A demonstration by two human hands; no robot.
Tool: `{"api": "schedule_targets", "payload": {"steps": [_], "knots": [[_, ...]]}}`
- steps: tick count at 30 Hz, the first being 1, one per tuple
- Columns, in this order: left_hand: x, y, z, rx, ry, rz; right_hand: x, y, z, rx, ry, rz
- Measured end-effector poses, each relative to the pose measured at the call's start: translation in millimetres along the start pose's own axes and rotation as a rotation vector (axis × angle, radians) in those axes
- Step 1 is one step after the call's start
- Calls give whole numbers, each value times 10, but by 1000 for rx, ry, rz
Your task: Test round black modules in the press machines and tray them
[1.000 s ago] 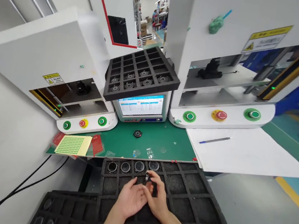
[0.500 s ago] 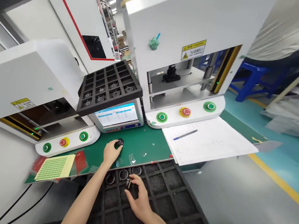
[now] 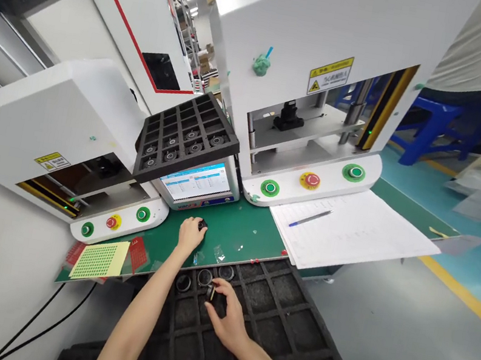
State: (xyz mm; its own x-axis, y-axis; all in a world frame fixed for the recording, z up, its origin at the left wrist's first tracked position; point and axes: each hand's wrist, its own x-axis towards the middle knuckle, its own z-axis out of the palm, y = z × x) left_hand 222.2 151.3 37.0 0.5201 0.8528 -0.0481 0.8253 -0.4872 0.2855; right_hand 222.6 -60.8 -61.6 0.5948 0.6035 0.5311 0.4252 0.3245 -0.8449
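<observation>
My left hand (image 3: 189, 235) reaches out over the green mat (image 3: 249, 237) and closes on a small round black part (image 3: 202, 224) lying in front of the screen. My right hand (image 3: 227, 316) rests over the black foam tray (image 3: 292, 311) in front of me and pinches a small ring-shaped part (image 3: 212, 291) on edge above a cell. Three round parts (image 3: 204, 277) sit in the tray's far row just beyond that hand.
A white press with green and red buttons (image 3: 311, 181) stands at right, a second one (image 3: 118, 222) at left. Between them is a small screen (image 3: 197, 182) with a black parts tray (image 3: 188, 134) on top. Paper sheets and a pen (image 3: 310, 218) lie at right; a yellow dot sheet (image 3: 100, 260) at left.
My left hand left the right hand, reached forward onto the green mat and took hold of the black round part. The right hand stayed over the tray holding its ring.
</observation>
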Motion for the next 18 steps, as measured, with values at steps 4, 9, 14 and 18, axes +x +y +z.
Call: {"api": "schedule_targets", "payload": {"steps": [4,9,14,18], "knots": [[-46,34,9,-95,-1,12,7,-14,11,-10,10,-1],[-2,39,-25,-369,6,-40,27,-40,16,-26,21,-22],[107,-107,-124,-759,-34,-190,19,-46,17,-41,13,-44],[108,-277,-153,-1005,-80,-290,11,-42,14,-57,5,-42]]}}
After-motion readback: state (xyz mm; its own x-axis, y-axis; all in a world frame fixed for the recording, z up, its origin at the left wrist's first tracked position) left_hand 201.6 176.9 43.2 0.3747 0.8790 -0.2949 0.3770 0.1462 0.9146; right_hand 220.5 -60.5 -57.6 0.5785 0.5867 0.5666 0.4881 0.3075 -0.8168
